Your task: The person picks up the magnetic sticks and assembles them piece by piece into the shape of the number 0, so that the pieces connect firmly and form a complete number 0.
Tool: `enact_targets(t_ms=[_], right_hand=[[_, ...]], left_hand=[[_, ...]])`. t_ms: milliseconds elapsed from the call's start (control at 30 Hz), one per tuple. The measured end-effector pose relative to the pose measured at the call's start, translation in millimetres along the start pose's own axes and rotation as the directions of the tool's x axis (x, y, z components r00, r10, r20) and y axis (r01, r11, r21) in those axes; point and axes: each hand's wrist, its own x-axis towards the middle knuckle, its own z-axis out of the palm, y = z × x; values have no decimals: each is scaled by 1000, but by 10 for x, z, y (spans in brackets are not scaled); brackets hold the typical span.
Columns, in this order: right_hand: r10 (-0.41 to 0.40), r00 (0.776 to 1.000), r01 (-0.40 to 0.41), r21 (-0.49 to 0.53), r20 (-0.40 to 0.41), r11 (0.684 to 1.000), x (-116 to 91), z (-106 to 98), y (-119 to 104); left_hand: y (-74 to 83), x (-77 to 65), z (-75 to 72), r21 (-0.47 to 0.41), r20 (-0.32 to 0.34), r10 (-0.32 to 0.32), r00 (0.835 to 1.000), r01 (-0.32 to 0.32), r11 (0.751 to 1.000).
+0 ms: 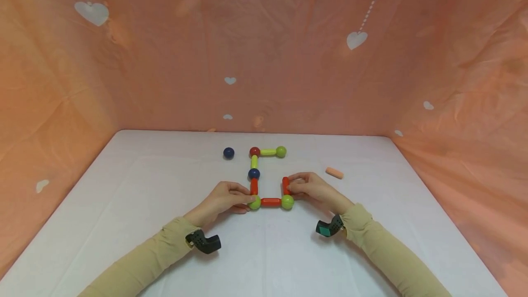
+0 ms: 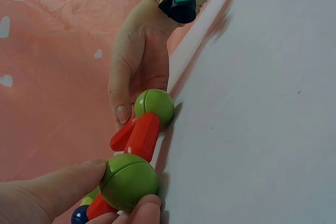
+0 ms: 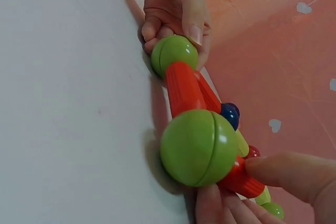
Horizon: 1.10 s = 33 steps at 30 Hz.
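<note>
My left hand [image 1: 224,198] grips the green ball [image 2: 129,183] at the lower left corner of a chain of rods and balls lying on the table. With thumb and fingers, my right hand [image 1: 315,189] pinches a red rod [image 1: 286,186] that stands off the lower right green ball [image 3: 199,148]. Another red rod [image 1: 271,202] joins these two green balls. Up the left side run a third red rod [image 1: 254,186], a blue ball [image 1: 254,174], a yellow-green rod [image 1: 254,162] and a red ball [image 1: 255,151]. From there a yellow-green rod [image 1: 268,152] reaches a green ball [image 1: 281,151].
A loose blue ball [image 1: 228,152] lies left of the red ball. An orange rod [image 1: 334,173] rests on the white table [image 1: 165,164] beyond the right hand. An orange curtain [image 1: 264,58] with white hearts borders the back and sides.
</note>
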Motion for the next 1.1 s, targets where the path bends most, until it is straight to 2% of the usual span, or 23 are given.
enact_targets(t_ms=[267, 367, 467, 567, 667, 733, 800, 867, 1033, 1100], right_hand=[[-5, 998, 2, -43, -56, 999, -31, 54, -6], [-20, 998, 17, -44, -57, 999, -25, 71, -6], [-21, 998, 19, -33, -58, 999, -18, 89, -11], [-17, 998, 15, -23, -61, 1000, -16, 93, -12], [-15, 998, 15, -2, -56, 1000, -17, 90, -11], [-16, 999, 16, 6, -50, 1000, -14, 86, -7], [-17, 999, 18, 20, -47, 1000, -10, 80, -2], [-21, 999, 21, 17, -47, 1000, -5, 75, 5], [-16, 998, 16, 8, -54, 1000, 3, 75, 15], [-15, 998, 15, 2, -54, 1000, 6, 81, 12]], left_hand=[[16, -20, -30, 8, 6, 9, 1000, -9, 1000], [81, -20, -146, 37, 0, 26, 1000, -26, 999], [199, 31, -357, 71, -28, 106, 994, -104, 992], [310, 151, -617, 87, -86, 238, 967, -231, 969], [370, 290, -842, 127, -162, 359, 919, -342, 931], [376, 373, -952, 178, -192, 413, 890, -383, 907], [357, 459, -1027, 229, -195, 447, 873, -403, 886], [322, 540, -1076, 266, -173, 460, 871, -408, 873], [253, 691, -1090, 305, -108, 406, 907, -359, 882], [240, 735, -1080, 314, -102, 390, 915, -342, 886]])
